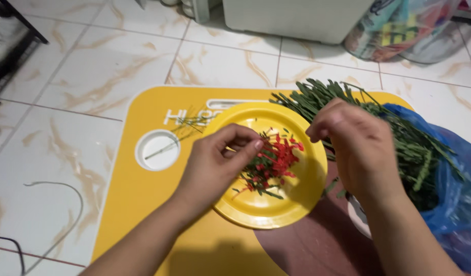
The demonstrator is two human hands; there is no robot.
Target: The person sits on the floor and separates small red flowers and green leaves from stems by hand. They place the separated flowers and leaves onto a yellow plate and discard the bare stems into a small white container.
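Nearest us in the head view, our left hand [217, 161] rests over the yellow plate [296, 204], fingers curled with thumb and forefinger pinched at the edge of the red flowers [276, 158]; whether it grips a stem we cannot tell. Those flowers lie heaped with green bits at the plate's middle, and the plate sits on the yellow desk [138, 204]. Our right hand [358, 148] hovers, blurred, beside the plate's right rim, fingers bent loosely, its grasp unclear. Behind it green stems [399, 138] spill from a blue plastic bag [455, 204]. A white cup hole [157, 150] shows left of the plate, above the tiled floor [92, 66].
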